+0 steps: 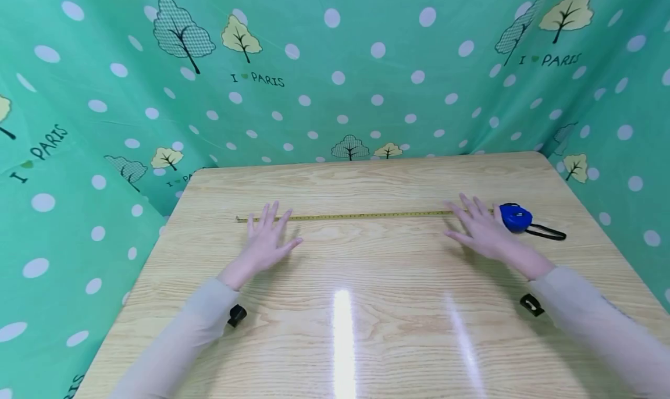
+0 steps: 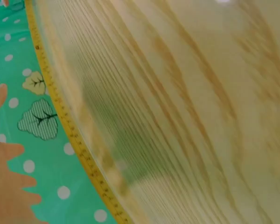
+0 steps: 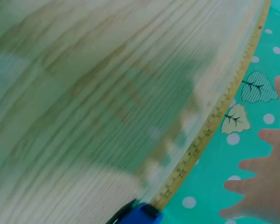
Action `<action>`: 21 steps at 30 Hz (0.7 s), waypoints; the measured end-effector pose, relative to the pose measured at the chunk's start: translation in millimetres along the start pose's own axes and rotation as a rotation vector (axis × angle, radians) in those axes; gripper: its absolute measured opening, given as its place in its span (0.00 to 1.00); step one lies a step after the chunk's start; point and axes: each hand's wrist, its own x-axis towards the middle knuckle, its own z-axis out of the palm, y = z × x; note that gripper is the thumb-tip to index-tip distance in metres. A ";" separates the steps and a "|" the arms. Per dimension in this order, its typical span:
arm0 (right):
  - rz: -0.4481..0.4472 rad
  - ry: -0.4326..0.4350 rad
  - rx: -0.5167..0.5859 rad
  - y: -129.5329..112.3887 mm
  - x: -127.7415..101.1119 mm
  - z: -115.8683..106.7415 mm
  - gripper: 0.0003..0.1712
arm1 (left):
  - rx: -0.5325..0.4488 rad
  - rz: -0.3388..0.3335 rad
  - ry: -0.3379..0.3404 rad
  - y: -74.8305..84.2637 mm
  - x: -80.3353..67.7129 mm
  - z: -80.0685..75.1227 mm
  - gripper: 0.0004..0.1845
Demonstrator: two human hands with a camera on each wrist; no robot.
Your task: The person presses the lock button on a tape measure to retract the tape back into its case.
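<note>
Both hands, left (image 1: 264,242) and right (image 1: 478,227), hover with fingers spread wide over the tape (image 1: 366,216); only the head view shows its blue case (image 1: 515,217) whole on the surface (image 1: 366,329).

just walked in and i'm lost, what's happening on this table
A person has a yellow measuring tape pulled out flat across a wooden table. Its blue case lies at the tape's right end, a black strap trailing from it. The left hand is spread open by the tape's left end, and the right hand is open beside the case. Neither hand grips anything.
</note>
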 end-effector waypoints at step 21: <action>0.035 -0.014 0.025 42.5 -11.0 -14.1 0.39 | -0.108 0.009 0.063 -45.9 -6.6 -7.0 0.30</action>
